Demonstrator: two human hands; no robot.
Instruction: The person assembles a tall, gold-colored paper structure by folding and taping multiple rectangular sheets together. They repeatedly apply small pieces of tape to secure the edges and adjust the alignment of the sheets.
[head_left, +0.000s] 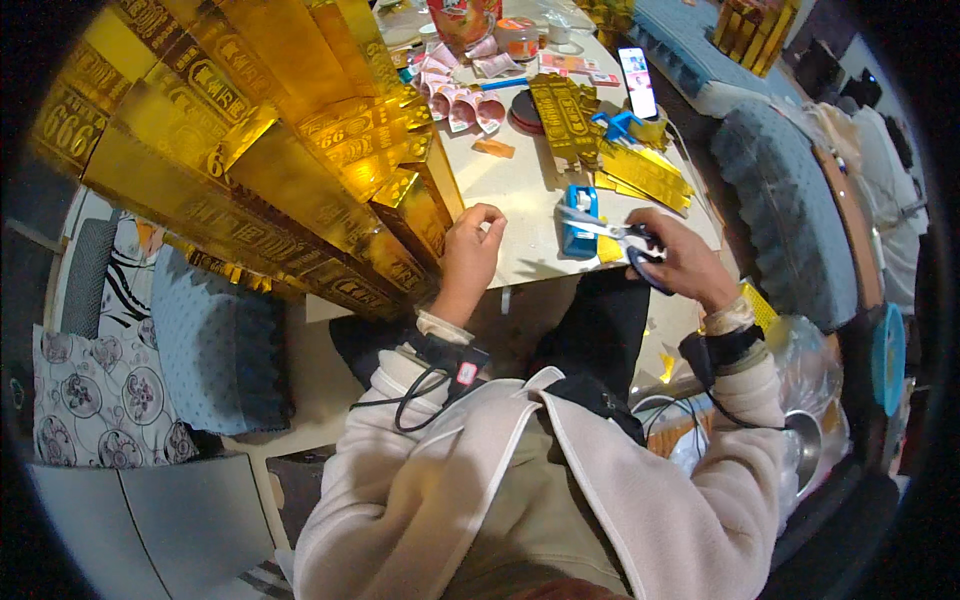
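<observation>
Phone [638,82] lies on table [520,190]; patterned cushion [100,400] on floor

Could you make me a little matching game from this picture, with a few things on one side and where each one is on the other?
Things:
1. scissors
2. phone
3. stack of gold boxes
4. blue tape dispenser

Places:
A. lying on the table between the two hands
B. piled on the person's left, beside the left hand
C. held in the right hand
D. at the far right edge of the table, screen lit

Pairs: 1-C, 2-D, 3-B, 4-A
</observation>
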